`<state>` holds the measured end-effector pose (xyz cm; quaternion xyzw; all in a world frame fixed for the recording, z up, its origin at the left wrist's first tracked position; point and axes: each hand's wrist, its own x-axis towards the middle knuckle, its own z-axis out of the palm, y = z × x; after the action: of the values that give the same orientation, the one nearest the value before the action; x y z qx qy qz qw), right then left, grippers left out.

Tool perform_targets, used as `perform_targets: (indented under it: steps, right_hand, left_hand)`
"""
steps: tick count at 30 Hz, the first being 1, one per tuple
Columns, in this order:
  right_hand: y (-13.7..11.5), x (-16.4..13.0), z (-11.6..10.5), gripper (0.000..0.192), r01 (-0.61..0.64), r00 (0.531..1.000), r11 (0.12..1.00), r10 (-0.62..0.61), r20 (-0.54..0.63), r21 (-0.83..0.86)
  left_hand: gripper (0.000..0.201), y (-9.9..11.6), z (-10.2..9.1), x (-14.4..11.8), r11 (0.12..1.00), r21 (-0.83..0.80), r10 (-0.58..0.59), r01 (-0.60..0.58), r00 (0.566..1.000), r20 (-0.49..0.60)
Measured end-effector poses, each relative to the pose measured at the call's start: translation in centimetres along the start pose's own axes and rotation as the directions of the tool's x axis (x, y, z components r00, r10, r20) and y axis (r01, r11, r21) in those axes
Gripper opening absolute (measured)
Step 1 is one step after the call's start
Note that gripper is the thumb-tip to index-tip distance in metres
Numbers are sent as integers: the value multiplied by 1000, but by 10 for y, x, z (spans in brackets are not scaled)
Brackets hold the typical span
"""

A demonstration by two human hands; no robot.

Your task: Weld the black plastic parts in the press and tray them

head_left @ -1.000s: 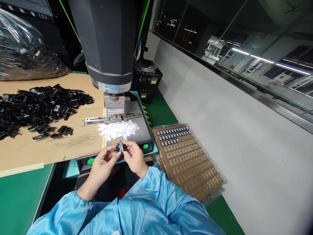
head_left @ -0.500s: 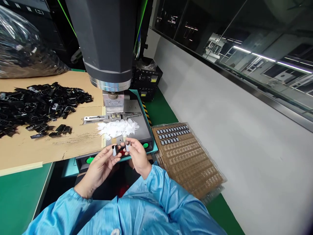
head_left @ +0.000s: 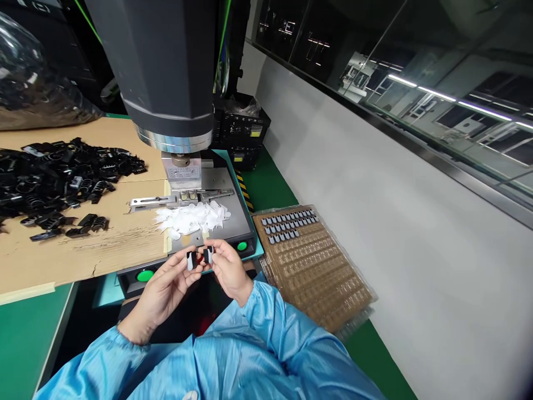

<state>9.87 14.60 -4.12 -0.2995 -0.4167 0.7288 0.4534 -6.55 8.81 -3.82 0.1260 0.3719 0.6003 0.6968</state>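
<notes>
Between its thumb and fingers my left hand point(head_left: 166, 290) pinches a small black-and-white plastic part point(head_left: 191, 260). My right hand point(head_left: 230, 272) grips a similar black-and-white piece point(head_left: 208, 254) close beside it. Both are held up in front of the press base, just short of a heap of thin white pieces point(head_left: 194, 218) on its metal plate. Behind the heap, a metal fixture point(head_left: 187, 196) sits below the dark press head point(head_left: 166, 83).
Many black plastic parts point(head_left: 54, 183) lie piled on cardboard point(head_left: 125, 239) at the left, near a filled plastic bag point(head_left: 37, 83). A moulded tray point(head_left: 312, 272) with rows of finished-looking pieces is at the right. Green buttons point(head_left: 145, 275) flank the press base.
My right hand has turned its piece so more of the black side shows. Both hands stay close together, and the whole view has shifted slightly.
</notes>
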Motion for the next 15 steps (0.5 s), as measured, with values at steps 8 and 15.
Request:
perform_targets:
  steps: [8,15]
  right_hand:
    - [4,0,-4,36,-22,1000,998,23,18,-56]
    - [3,-18,-7,44,168,985,756,-159,72,-633]
  left_hand:
    - [50,-3,-1,-1,997,72,0,1,1000,-10]
    - [50,-16,-8,-2,971,229,83,-67,995,-63]
